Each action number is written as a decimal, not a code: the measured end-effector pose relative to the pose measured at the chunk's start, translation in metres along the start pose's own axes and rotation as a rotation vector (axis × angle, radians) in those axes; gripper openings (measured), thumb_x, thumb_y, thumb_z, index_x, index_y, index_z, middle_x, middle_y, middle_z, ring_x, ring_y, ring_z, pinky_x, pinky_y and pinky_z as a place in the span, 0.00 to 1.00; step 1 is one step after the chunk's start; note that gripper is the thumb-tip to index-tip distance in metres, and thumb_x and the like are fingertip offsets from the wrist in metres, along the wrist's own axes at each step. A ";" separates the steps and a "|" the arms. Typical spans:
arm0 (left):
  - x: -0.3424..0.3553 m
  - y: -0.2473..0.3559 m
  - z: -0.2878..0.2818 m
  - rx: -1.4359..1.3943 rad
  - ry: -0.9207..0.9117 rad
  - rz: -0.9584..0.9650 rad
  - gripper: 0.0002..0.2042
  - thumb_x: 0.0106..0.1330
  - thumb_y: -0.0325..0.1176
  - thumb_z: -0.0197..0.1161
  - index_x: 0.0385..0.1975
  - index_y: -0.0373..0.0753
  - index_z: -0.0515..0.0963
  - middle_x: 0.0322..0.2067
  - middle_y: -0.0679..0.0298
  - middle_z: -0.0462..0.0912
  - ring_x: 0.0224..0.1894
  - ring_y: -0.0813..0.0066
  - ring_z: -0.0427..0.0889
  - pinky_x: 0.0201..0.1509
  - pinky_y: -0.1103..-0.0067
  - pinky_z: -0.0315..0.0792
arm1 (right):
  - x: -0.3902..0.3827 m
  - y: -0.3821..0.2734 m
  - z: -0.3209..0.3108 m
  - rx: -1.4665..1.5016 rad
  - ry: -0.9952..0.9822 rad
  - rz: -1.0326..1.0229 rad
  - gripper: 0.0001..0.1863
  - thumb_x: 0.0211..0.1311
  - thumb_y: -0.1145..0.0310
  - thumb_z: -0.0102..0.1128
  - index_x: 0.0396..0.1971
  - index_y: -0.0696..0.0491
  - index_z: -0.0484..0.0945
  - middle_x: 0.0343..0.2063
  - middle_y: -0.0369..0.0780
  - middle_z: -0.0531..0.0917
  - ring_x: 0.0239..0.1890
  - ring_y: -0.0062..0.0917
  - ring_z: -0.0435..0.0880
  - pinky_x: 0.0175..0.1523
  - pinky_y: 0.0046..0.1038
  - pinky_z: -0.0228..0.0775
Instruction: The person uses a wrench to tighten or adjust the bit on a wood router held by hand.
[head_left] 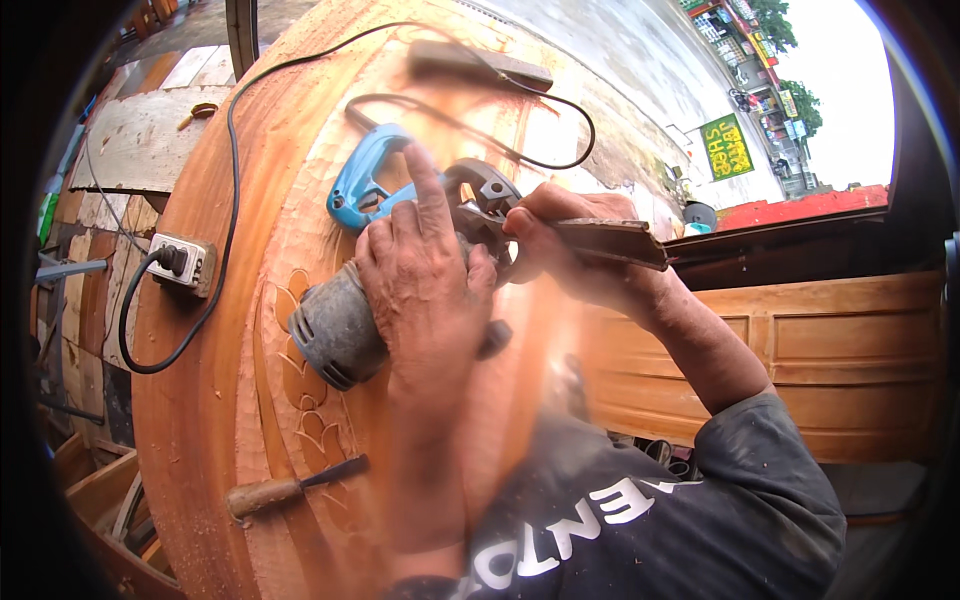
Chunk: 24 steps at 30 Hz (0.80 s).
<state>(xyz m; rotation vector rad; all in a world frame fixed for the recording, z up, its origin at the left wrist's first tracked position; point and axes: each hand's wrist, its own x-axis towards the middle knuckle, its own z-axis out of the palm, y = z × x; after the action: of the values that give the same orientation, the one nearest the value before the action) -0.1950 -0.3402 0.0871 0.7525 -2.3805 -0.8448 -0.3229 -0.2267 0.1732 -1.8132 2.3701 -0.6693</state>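
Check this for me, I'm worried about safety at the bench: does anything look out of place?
The socket box lies loose on the carved panel, its black cord looping across the panel. A chisel lies near the edge.

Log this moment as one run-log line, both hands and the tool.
left hand: grips angle grinder body | right hand: at grinder disc with flat tool | surface: carved wooden panel | nearby: chisel
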 end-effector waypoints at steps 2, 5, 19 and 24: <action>0.000 0.000 -0.002 0.011 -0.006 -0.011 0.53 0.62 0.37 0.71 0.85 0.36 0.45 0.58 0.50 0.77 0.57 0.51 0.75 0.70 0.59 0.66 | 0.005 -0.001 -0.002 -0.058 -0.023 -0.087 0.07 0.74 0.66 0.65 0.36 0.52 0.79 0.20 0.41 0.81 0.22 0.40 0.86 0.27 0.36 0.77; 0.000 0.000 0.001 0.006 -0.009 -0.014 0.53 0.62 0.37 0.71 0.85 0.38 0.46 0.59 0.49 0.77 0.58 0.50 0.75 0.71 0.58 0.65 | 0.014 0.005 -0.002 -0.091 -0.079 -0.108 0.06 0.74 0.67 0.66 0.38 0.53 0.80 0.22 0.39 0.83 0.21 0.37 0.86 0.27 0.35 0.78; -0.001 -0.004 0.004 -0.058 0.039 0.021 0.55 0.59 0.33 0.76 0.85 0.39 0.47 0.56 0.50 0.79 0.58 0.48 0.76 0.70 0.56 0.67 | 0.078 0.018 0.005 -0.077 -0.163 -0.214 0.20 0.78 0.57 0.60 0.25 0.54 0.77 0.17 0.46 0.80 0.20 0.42 0.82 0.28 0.43 0.73; -0.001 -0.005 0.005 -0.038 0.008 -0.014 0.55 0.59 0.36 0.75 0.84 0.35 0.46 0.55 0.51 0.77 0.61 0.51 0.75 0.76 0.55 0.62 | 0.112 0.027 0.024 -0.044 -0.320 0.006 0.22 0.76 0.55 0.60 0.29 0.59 0.82 0.20 0.53 0.81 0.24 0.46 0.83 0.33 0.45 0.75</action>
<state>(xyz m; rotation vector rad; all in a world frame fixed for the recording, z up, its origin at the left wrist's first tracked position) -0.1958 -0.3406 0.0800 0.7564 -2.3478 -0.8884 -0.3726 -0.3329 0.1634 -1.7733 2.1933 -0.2998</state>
